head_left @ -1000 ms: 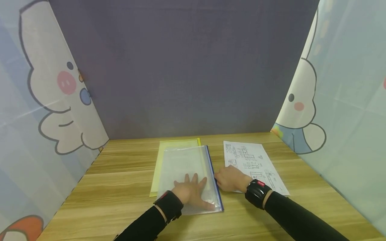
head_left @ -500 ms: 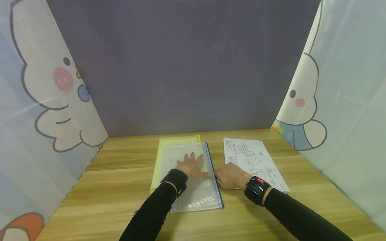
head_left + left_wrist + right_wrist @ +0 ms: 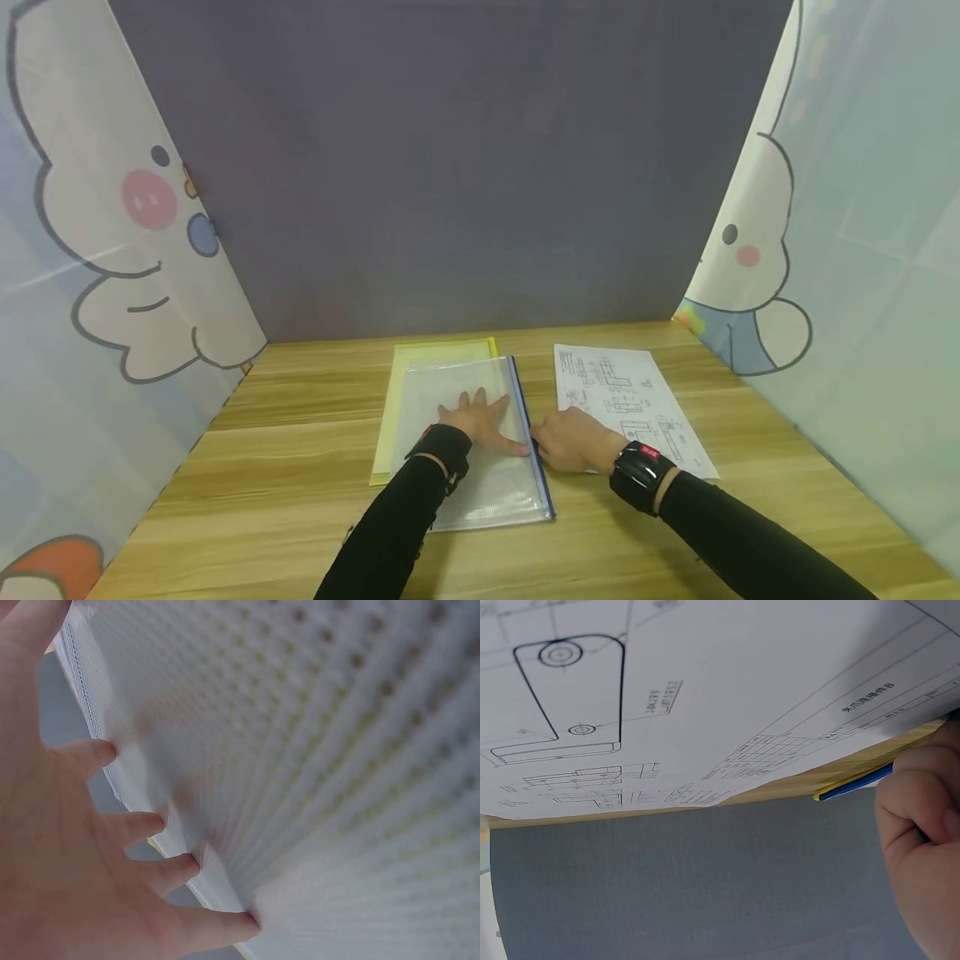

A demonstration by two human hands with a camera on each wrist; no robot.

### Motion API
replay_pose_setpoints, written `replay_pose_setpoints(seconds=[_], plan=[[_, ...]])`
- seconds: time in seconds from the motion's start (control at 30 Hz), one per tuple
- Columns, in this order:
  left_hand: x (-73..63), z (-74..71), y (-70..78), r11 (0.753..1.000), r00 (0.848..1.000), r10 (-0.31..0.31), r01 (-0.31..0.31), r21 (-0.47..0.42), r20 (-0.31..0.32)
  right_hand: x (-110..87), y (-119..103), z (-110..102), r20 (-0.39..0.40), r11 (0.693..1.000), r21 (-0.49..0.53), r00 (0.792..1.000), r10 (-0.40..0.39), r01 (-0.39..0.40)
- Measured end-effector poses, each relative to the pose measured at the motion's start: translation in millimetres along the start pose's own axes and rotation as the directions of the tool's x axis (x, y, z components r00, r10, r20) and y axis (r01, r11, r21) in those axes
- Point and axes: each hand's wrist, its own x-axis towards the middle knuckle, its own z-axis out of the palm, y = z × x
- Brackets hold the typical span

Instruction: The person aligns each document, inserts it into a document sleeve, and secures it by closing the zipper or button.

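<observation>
A clear, ribbed zip folder (image 3: 487,500) with a blue zipper edge (image 3: 542,479) lies on the table, partly over a yellow-edged folder (image 3: 386,433). My left hand (image 3: 480,421) rests on the clear folder with its fingers spread; in the left wrist view the fingertips touch its meshed surface (image 3: 337,787). At the blue edge, about midway along, my right hand (image 3: 572,440) has its fingers curled and pinches something small and dark, mostly hidden, likely the zipper pull. The right wrist view shows the curled fingers (image 3: 915,799) beside the blue edge.
A printed sheet of technical drawings (image 3: 622,379) lies to the right, its near left part under my right hand and wrist. A dark grey panel (image 3: 465,175) stands behind the wooden table (image 3: 300,500), with cartoon-print curtains (image 3: 862,250) at both sides.
My left hand has slid away from the folder's near end toward its middle, fingers still spread. The right hand stays at the zipper edge, and the folders and sheet keep their places.
</observation>
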Motion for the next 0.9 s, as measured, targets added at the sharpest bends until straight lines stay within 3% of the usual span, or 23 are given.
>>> replay_pose_setpoints(seconds=[0.9], plan=[[-8.1,6.3,4.6,1.0,1.0,-0.007,0.007,0.019,0.015,-5.8,-2.5,1.6,0.007,0.999,-0.007,0.999,-0.054,0.054]])
